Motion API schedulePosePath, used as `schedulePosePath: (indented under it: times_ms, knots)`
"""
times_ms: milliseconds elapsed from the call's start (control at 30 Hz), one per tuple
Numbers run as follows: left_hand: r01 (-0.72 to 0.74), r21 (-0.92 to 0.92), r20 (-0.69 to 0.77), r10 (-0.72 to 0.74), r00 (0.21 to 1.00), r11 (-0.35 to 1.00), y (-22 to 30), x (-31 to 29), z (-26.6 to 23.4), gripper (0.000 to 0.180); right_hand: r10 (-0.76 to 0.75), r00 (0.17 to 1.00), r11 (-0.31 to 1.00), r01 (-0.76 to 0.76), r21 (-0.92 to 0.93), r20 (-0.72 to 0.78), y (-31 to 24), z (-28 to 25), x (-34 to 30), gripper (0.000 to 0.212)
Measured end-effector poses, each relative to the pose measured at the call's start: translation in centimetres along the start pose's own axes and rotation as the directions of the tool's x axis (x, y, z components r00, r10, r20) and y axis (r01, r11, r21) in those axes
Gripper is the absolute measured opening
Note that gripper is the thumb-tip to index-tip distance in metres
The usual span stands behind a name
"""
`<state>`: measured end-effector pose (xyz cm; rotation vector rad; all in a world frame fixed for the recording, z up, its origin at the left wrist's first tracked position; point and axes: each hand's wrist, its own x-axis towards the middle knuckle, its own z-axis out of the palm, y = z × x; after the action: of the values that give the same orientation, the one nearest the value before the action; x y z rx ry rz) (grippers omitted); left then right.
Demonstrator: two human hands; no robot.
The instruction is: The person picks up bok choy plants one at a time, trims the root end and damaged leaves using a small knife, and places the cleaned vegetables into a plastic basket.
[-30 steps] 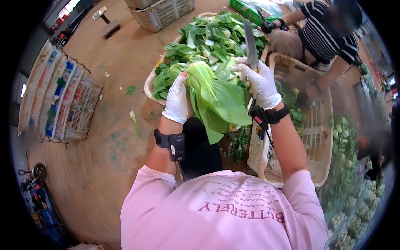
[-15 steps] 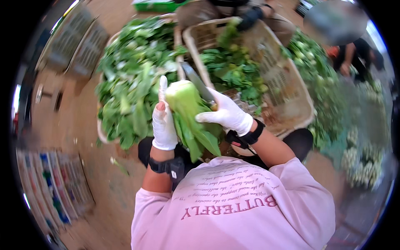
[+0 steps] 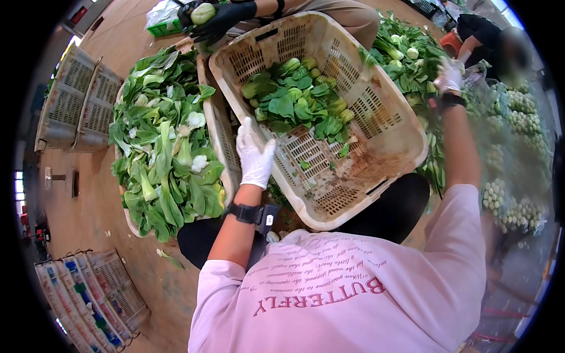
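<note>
Beside the left wall of a dirty white plastic crate (image 3: 368,73), my left hand (image 3: 256,162) in a white glove is open, fingers stretched and thumb apart, holding nothing. Heads of bok choy (image 3: 294,97) lie inside that crate. My right hand (image 3: 450,76), also gloved, reaches far right to a heap of bok choy (image 3: 400,47). Its fingers look closed, but what they hold is blurred. A dark and red piece (image 3: 433,102) shows just below them, perhaps part of a knife. No blade can be made out.
Left of the crate stands another crate full of loose bok choy leaves (image 3: 168,170). A person's black-gloved hand (image 3: 220,23) holds a pale green trimmed vegetable at the far side. Another person (image 3: 479,35) works far right. Stacked crates (image 3: 67,97) stand at left.
The bok choy head and knife between my hands are gone from there. My right hand has swung far right; my left has moved to the crate's side. The view has shifted.
</note>
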<state>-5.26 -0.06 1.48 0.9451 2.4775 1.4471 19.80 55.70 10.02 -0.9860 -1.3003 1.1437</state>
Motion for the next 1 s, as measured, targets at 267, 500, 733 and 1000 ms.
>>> schedulePosePath:
  times_ms: [267,500,733,1000]
  knots:
    - [0.103,0.453,-0.047,-0.091,0.995,0.886,1.3,-0.8,3.5,0.081,0.743,0.323,0.669,-0.349,-0.656,0.586,15.7,19.9,-25.0,0.028]
    - [0.109,0.514,-0.057,-0.093,0.994,0.851,1.1,-1.7,3.4,0.07,0.632,0.714,0.46,-0.033,-0.887,0.301,25.1,29.1,-30.7,0.054]
    - [0.054,0.478,-0.013,-0.054,0.998,0.877,1.9,0.1,3.8,0.069,0.57,0.806,0.758,-0.438,-0.484,0.162,34.9,24.5,-34.6,0.032]
    - [0.063,0.412,-0.167,0.007,0.986,0.909,1.4,-1.1,3.3,0.081,0.372,0.504,0.89,-0.434,-0.144,0.779,11.4,21.2,-32.2,0.019]
